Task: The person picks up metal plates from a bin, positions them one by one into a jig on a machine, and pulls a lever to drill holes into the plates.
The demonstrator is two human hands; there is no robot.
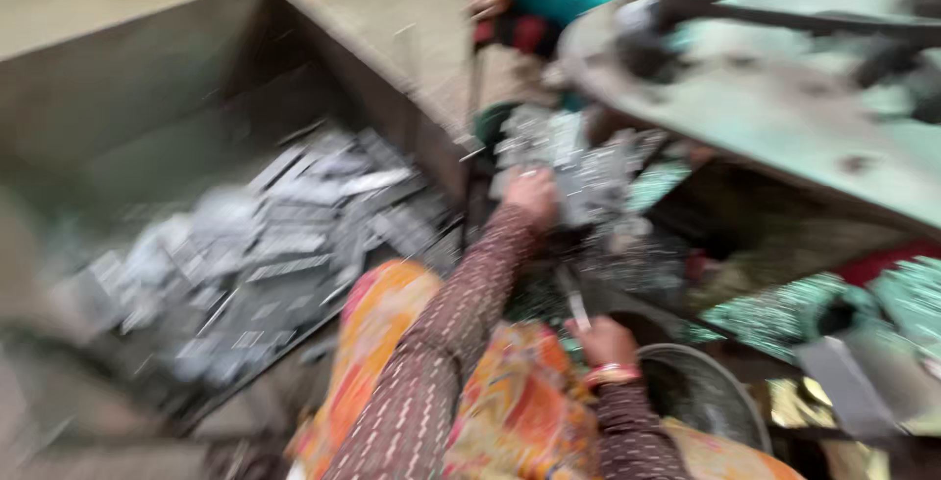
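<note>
The left hand (pixel 530 196) is closed on a bunch of thin grey metal strips (pixel 578 171) lifted beside the green machine (pixel 784 117); the right hand (pixel 605 340) pinches a slim metal piece (pixel 576 305) above a round pan (pixel 716 397). Many strips already lie heaped in the metal bin (pixel 245 245); more shiny scrap remains near the machine. Blur hides finer detail.

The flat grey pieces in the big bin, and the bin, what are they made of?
The flat pieces look like thin sheet metal: dull silvery grey, with straight edges. The bin also looks like metal, dark and matt, with flat, stiff walls. The picture is blurred, so neither is certain.
</note>
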